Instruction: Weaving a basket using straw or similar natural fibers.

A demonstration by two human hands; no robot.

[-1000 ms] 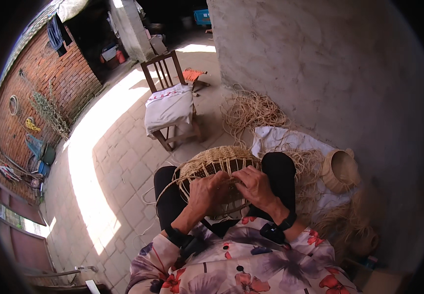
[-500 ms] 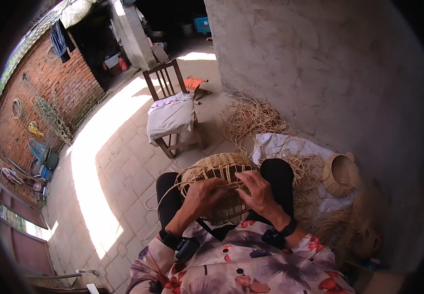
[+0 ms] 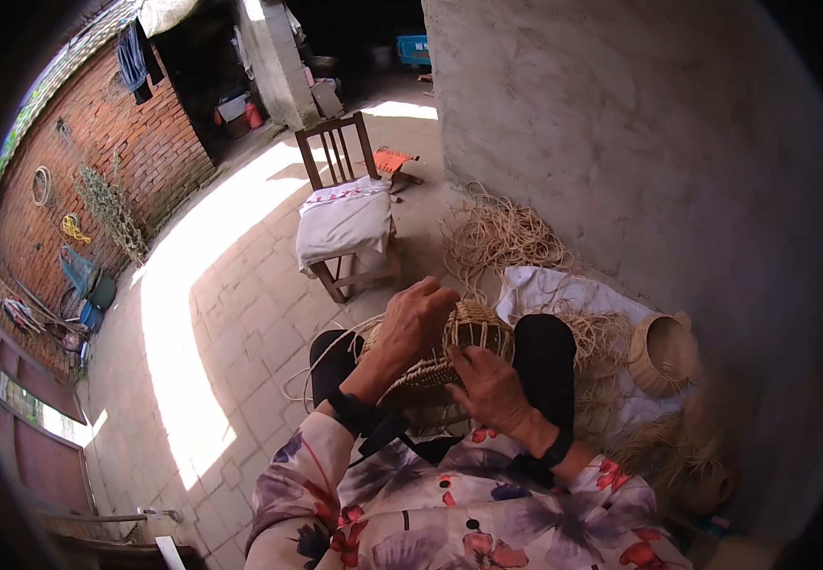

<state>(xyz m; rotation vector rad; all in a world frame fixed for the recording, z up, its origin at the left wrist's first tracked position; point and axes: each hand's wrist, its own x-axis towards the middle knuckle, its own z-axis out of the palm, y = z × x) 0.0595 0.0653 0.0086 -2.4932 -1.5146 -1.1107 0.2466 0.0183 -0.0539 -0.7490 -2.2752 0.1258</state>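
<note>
We hold our basket (image 3: 483, 333) between our knees (image 3: 545, 361), long axis nine-to-three; our left hand (image 3: 421, 315) curls at its twelve o'clock, grip unclear, our right hand (image 3: 489, 382), loosely spread, at four.

Chair (image 3: 368, 147) beyond basket (image 3: 483, 332); cord heap (image 3: 508, 234) right of chair.

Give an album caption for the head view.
Left hand and right hand at a woven basket, tangled strands by the wall.

Left hand (image 3: 413, 320) reaches farther forward than right hand (image 3: 491, 388).
</note>
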